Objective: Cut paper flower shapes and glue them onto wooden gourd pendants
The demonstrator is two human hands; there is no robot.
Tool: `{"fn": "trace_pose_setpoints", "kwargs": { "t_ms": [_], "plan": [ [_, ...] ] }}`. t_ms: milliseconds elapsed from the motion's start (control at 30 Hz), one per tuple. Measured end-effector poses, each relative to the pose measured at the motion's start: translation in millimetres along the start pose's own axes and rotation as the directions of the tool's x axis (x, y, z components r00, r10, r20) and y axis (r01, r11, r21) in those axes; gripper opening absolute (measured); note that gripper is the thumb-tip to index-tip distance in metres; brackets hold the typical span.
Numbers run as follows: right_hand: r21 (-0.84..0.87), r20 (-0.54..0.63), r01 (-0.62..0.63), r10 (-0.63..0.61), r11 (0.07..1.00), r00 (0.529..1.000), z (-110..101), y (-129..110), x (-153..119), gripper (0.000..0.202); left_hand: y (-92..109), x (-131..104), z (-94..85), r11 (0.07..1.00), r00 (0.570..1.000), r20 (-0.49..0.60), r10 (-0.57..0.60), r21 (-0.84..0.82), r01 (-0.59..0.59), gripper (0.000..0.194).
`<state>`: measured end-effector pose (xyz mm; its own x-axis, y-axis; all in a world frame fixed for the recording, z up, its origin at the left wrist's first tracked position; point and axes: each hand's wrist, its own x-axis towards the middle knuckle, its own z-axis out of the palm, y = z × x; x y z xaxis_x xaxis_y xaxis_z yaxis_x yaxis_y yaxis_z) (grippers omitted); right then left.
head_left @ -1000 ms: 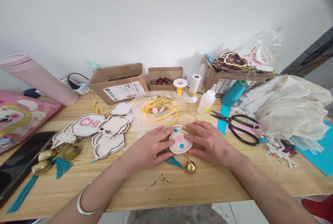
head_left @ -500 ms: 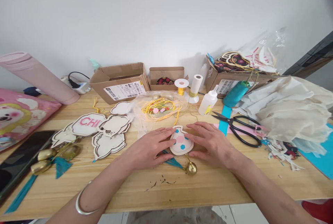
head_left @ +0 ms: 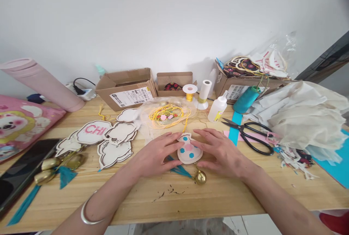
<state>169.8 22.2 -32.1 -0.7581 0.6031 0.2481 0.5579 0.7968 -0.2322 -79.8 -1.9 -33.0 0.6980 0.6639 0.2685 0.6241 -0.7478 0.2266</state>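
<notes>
A small white gourd-like ornament [head_left: 191, 155] with blue and pink flower shapes lies on the wooden table, a yellow cord at its top. Below it are a round gold bell [head_left: 200, 177] and a teal tassel [head_left: 180, 168]. My left hand [head_left: 159, 154] rests at the ornament's left edge, fingers apart, partly over the tassel. On the other side my right hand [head_left: 218, 152] touches the ornament with its fingers spread; one fingertip reaches over its face. Neither hand grips anything.
White wooden cutouts [head_left: 116, 154], gold bells [head_left: 75, 161] and a phone [head_left: 24, 169] lie left. Yellow cord [head_left: 163, 115], spools and a glue bottle [head_left: 217, 108] stand behind. Black scissors [head_left: 245, 129], teal thread [head_left: 247, 99] and white fabric [head_left: 308, 115] are right. Cardboard boxes [head_left: 128, 89] line the wall.
The fingers of my right hand have shifted slightly left over the ornament's face. My left hand looks almost unchanged, and the camera view has moved a little.
</notes>
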Motion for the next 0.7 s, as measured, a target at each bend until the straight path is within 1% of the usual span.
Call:
{"fn": "trace_pose_setpoints", "kwargs": {
  "t_ms": [133, 333, 467, 700],
  "plan": [
    [0.016, 0.000, 0.017, -0.017, 1.000, 1.000, -2, -1, 10, 0.043, 2, 2, 0.1, 0.997, 0.997, 0.035, -0.070, -0.028, 0.071, 0.056],
    [-0.022, 0.072, -0.003, 0.004, 1.000, 0.997, 7, 2, 16, 0.050, 5, 2, -1.6, 0.984, 0.983, 0.081, -0.167, -0.056, 0.171, 0.062],
    [-0.040, 0.070, -0.007, 0.010, 0.999, 0.998, 11, 2, 15, 0.048, 4, 1, 0.4, 0.978, 0.978, 0.083, -0.193, -0.067, 0.199, 0.061],
    [-0.028, 0.068, -0.025, 0.027, 0.999, 0.997, 10, 2, 12, 0.047, 6, 2, -0.6, 0.975, 0.977, 0.070, -0.203, -0.081, 0.208, 0.060]
  ]
}}
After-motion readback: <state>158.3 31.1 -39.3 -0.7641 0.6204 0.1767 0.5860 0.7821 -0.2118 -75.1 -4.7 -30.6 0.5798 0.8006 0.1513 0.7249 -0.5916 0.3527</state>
